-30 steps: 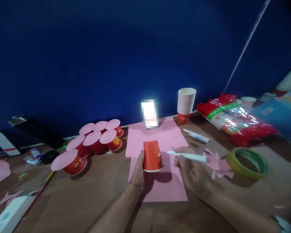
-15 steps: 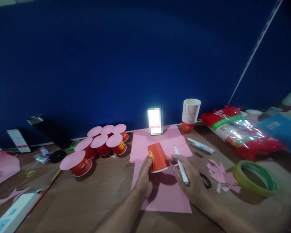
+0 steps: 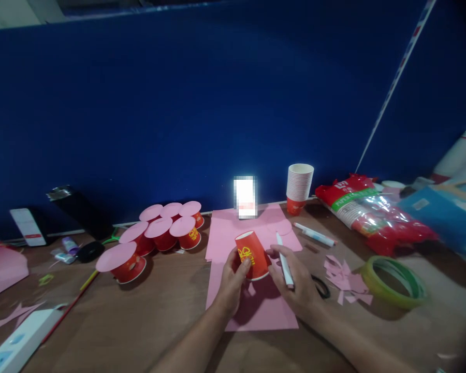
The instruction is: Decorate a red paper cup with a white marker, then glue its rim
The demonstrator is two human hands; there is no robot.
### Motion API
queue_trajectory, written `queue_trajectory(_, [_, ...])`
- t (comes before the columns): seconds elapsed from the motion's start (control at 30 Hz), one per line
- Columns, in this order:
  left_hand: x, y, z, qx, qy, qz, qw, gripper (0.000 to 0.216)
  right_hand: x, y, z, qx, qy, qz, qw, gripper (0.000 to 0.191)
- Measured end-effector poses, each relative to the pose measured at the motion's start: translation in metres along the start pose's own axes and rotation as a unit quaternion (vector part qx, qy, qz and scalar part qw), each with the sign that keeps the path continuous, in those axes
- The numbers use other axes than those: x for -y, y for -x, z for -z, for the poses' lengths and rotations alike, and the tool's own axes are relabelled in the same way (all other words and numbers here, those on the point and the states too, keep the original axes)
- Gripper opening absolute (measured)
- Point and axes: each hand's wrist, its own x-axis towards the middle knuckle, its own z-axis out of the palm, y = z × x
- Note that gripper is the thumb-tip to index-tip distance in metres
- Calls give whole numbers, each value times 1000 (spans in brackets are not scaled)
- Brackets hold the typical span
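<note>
A red paper cup [image 3: 257,254] with yellow print is tilted upside down in my left hand [image 3: 232,282], the thumb lying over its side. My right hand [image 3: 297,277] keeps a white marker [image 3: 284,261] between its fingers, the pale end pointing away from me. Its fingertips reach the right side of the cup and seem to touch it. Beneath both hands lie pink paper sheets [image 3: 252,316]. A pink paper circle [image 3: 279,226] lies just beyond the marker's end.
Several upturned red cups topped with pink discs [image 3: 159,228] stand left. A lit phone [image 3: 246,197] leans at the back, beside stacked paper cups [image 3: 300,184]. Markers [image 3: 315,234], a red cup bag [image 3: 373,210], paper scraps [image 3: 345,280], green tape [image 3: 394,280] and dark scissor handles [image 3: 321,286] lie right.
The cup has turned in my left hand, bringing more yellow print into view. My right fingers have come closer against its side. The head view has shifted slightly.
</note>
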Motion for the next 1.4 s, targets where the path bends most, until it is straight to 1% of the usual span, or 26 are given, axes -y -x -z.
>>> queue_trajectory(0.1, [2, -1, 2, -13, -32, -22, 999, 46, 0, -1, -1, -3, 2, 15, 1000, 33])
queue_trajectory(0.2, [3, -3, 2, -26, -87, -55, 994, 50, -3, -1, -3, -1, 10, 21, 1000, 36])
queue_trajectory(0.33, [6, -5, 3, -21, -148, -89, 985, 57, -10, 0, -7, 11, 44, 13, 999, 38])
queue_trajectory(0.47, [8, -6, 4, -24, -182, -96, 978, 62, -16, 1, -12, 24, 74, 11, 997, 36])
queue_trajectory(0.57, [8, -6, 6, -27, -215, -99, 971, 61, -17, 2, -15, 23, 81, 9, 996, 36])
queue_trajectory(0.67, [8, -6, 8, -23, -254, -104, 961, 60, -17, 2, -16, 24, 82, 7, 996, 36])
queue_trajectory(0.8, [8, -5, 7, -18, -301, -129, 945, 60, -16, 2, -16, 32, 69, 6, 997, 39])
queue_trajectory(0.9, [7, -4, 6, -25, -293, -140, 945, 66, -17, 3, -16, 37, 60, 7, 997, 41])
queue_trajectory(1.07, [8, -4, 6, -37, -286, -135, 948, 72, -18, 3, -16, 39, 56, 8, 998, 40])
queue_trajectory(1.2, [10, -5, 7, -34, -279, -147, 948, 68, -16, 3, -15, 44, 54, 12, 997, 39])
queue_trajectory(1.4, [13, -7, 10, -23, -282, -138, 949, 57, -15, 4, -15, 53, 55, 19, 997, 37])
